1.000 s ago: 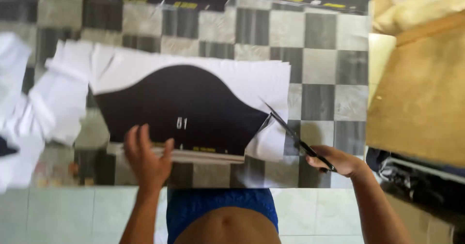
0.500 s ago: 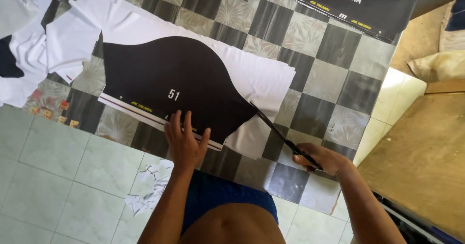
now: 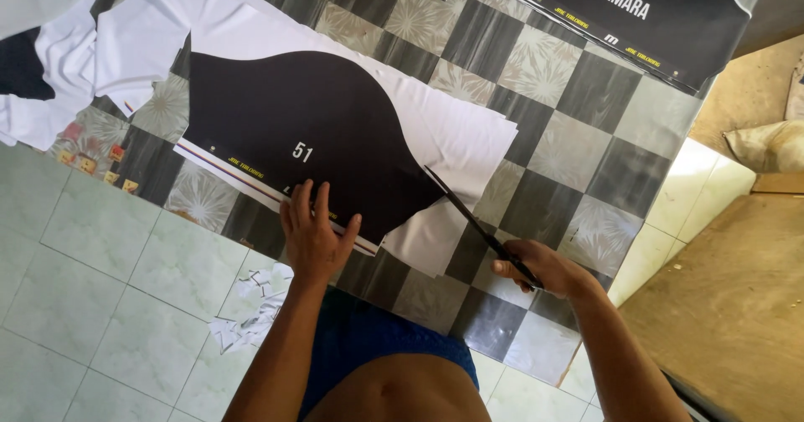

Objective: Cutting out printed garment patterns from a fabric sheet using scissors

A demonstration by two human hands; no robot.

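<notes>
Floor (image 3: 100, 305) of checked dark and pale tiles carries everything here, and pale green tiles begin at its near edge. On it lies a large white printed sheet with a curved black panel (image 3: 318, 129), spread flat, its near striped edge close to the person. It looks thin, light and soft, so I judge it slides and wrinkles easily and is best held flat near the cut line. A second black printed sheet (image 3: 636, 20) lies at the far right corner of the checked floor, cut off by the frame. The left hand (image 3: 314, 234) rests with open fingers on the near edge of the sheet and presses it down. The right hand (image 3: 540, 271) is closed around the handles of long dark scissors (image 3: 469, 217); the blades point to the sheet's right edge. Whether the blades are apart I cannot tell. Small white paper scraps (image 3: 247, 309) lie beside the knee.
</notes>
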